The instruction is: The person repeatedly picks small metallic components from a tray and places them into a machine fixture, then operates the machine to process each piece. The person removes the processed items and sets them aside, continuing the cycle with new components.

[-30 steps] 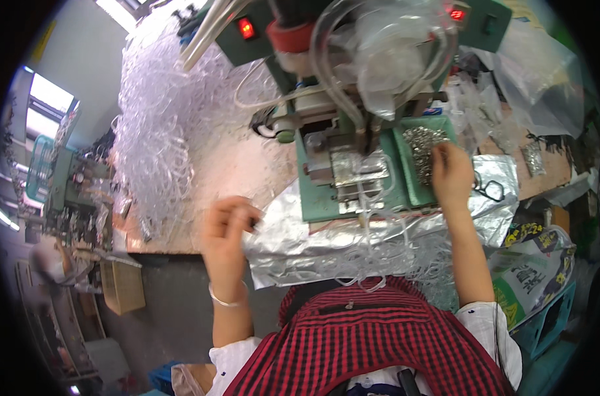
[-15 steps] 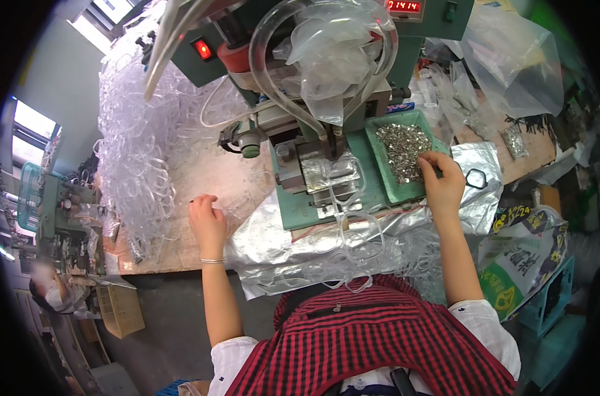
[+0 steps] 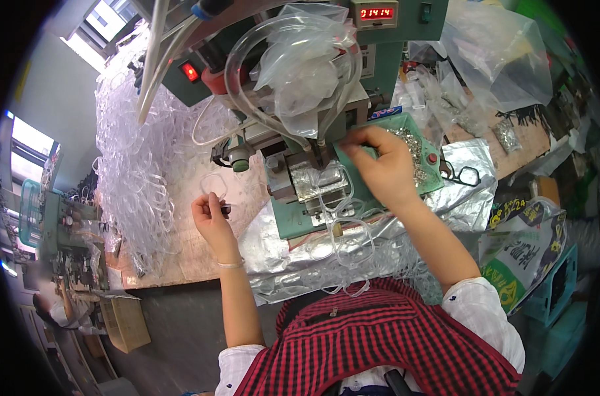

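Note:
My left hand [image 3: 211, 216] pinches a clear plastic loop [image 3: 213, 185] and holds it up just left of the green machine [image 3: 313, 198]. My right hand [image 3: 382, 165] is over the machine's bed, its fingertips pinched together beside the foil-covered die [image 3: 316, 181]; what they hold is too small to see. Just past that hand sits a green tray of small silvery metal parts [image 3: 419, 155]. Several finished clear loops [image 3: 343, 231] hang off the machine's front edge toward me.
A big heap of clear plastic loops [image 3: 135, 171] covers the wooden bench at left. Crumpled foil [image 3: 280, 257] drapes the bench front. Clear tubing and a plastic bag [image 3: 300, 72] hang above the die. Bags [image 3: 511, 59] and a printed sack [image 3: 524, 257] crowd the right.
My left hand lifted a clear loop from the heap and brought it toward the machine. My right hand left the parts tray and moved left to the die.

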The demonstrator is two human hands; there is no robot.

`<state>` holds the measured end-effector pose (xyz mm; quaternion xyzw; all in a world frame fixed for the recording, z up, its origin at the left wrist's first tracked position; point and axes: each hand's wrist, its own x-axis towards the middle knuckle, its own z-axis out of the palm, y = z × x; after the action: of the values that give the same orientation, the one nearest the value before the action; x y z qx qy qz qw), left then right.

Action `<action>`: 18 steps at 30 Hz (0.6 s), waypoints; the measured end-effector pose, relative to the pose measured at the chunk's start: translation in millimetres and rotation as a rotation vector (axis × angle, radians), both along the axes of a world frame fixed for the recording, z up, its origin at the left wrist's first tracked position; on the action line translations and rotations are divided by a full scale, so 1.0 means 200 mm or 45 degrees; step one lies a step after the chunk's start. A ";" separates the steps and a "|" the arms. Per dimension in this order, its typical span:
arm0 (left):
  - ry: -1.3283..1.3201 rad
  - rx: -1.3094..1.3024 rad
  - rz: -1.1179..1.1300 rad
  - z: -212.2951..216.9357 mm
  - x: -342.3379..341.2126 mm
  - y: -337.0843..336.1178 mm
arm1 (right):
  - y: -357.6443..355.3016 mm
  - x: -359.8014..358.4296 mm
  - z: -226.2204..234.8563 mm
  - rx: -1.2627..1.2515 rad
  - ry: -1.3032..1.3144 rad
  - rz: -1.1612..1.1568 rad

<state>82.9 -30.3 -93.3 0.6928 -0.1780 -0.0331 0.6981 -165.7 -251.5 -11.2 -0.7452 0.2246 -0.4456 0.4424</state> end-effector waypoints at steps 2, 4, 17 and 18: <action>-0.035 -0.336 -0.125 0.14 -0.14 -0.08 | 0.03 0.03 0.02 0.058 -0.027 0.087; -0.091 -0.590 -0.267 0.34 -0.29 -0.12 | 0.06 0.04 0.04 0.146 -0.042 0.117; -0.623 -0.671 -0.594 0.78 -0.58 -0.17 | 0.16 0.07 0.00 0.292 -0.165 0.175; -0.604 -0.640 -0.530 0.77 -0.56 -0.20 | 0.16 0.08 0.00 0.366 -0.238 0.223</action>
<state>-29.7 -71.1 61.0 0.4381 -0.4732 0.0315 0.7636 -150.0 -220.1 -10.8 -0.6465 0.1782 -0.4360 0.6002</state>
